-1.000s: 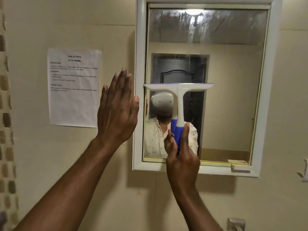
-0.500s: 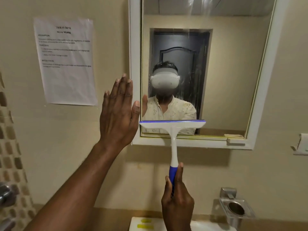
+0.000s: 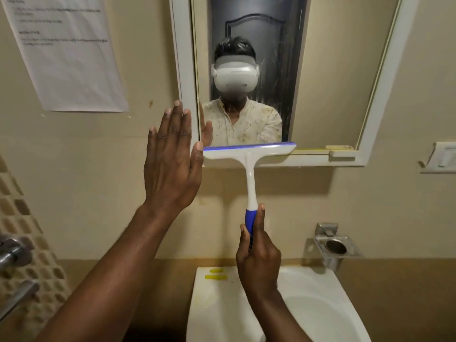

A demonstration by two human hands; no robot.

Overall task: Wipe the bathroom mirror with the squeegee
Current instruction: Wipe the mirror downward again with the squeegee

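Observation:
A white-framed mirror hangs on the beige wall; streaks show on its glass right of centre. The squeegee is white with a blue grip and a blue blade edge. Its head lies across the mirror's bottom edge, over the lower frame. My right hand grips the blue handle from below, thumb along the shaft. My left hand is held flat with straight fingers against the wall and the mirror's left frame, its thumb beside the squeegee head's left end.
A white sink sits directly below my right hand. A metal holder is fixed to the wall at the right, a white fitting above it. A printed sheet is taped at the upper left. Metal tap parts protrude at the left edge.
The squeegee has been drawn down the glass from mid-mirror to the bottom edge, my right hand dropping with it. The view has tilted down, showing the sink. My left hand stays flat by the frame.

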